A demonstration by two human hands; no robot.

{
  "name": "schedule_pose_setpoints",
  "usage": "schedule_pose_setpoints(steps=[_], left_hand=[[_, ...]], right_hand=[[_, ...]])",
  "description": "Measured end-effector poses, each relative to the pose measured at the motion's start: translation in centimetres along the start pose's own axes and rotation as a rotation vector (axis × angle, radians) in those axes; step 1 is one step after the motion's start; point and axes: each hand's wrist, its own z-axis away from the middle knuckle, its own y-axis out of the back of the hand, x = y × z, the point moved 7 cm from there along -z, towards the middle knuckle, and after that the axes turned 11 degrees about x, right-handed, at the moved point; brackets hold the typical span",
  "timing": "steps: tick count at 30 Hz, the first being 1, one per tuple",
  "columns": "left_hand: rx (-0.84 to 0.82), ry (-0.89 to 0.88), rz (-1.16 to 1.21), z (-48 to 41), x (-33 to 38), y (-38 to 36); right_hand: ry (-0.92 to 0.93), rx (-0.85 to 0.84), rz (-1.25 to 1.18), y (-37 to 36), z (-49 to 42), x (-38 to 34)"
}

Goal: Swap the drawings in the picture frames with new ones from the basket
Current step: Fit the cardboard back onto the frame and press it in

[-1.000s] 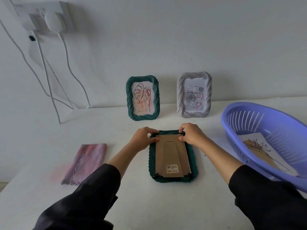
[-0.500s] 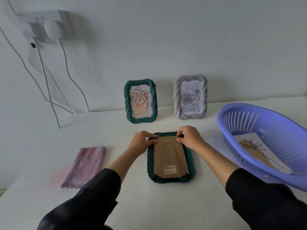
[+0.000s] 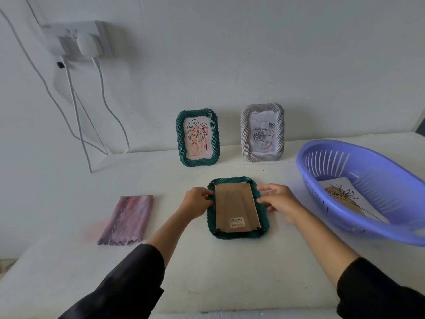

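Observation:
A dark green picture frame [image 3: 238,236] lies face down on the table in front of me, its brown cardboard back [image 3: 236,208] facing up. My left hand [image 3: 196,202] grips the frame's left edge with curled fingers. Against the right edge, my right hand [image 3: 278,199] touches with fairly straight fingers. A second green frame [image 3: 197,138] and a grey frame [image 3: 262,132] stand against the wall, each with a drawing in it. To the right, the purple basket [image 3: 372,185] holds a flower drawing [image 3: 345,199].
A pink folded cloth [image 3: 126,219] lies on the white table [image 3: 230,272] to the left. A wall socket [image 3: 80,40] with white cables [image 3: 76,111] hangs at the upper left. The table's front edge runs just below my sleeves.
Both hands have moved from the frame's far corners down to its left and right sides. The right hand's fingers have straightened. The frame stays face down.

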Motion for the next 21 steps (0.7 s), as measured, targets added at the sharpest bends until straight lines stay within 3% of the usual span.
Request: schedule_pose_setpoints(steps=[5,11,14,17,21], left_hand=[[0.058,-0.003,0.014,1.3,0.3,0.0],[0.071,0.037,0.073,2.2,0.0,0.1],[0.128,0.062,0.149,2.5,0.1,0.8],[0.174,0.022,0.297,3.0,1.8,1.7],[0.107,0.079,0.746,4.6,5.3,2.3]], right_hand=[[0.162,0.13,0.197,0.1,2.2,0.6],[0.142,0.177,0.143,1.5,3.1,-0.9],[0.308,0.303,0.203,3.3,4.4,-5.1],[0.447,0.374,0.292,3.8,6.2,-9.5],[0.6,0.318,0.329,1.5,8.8,-12.8]])
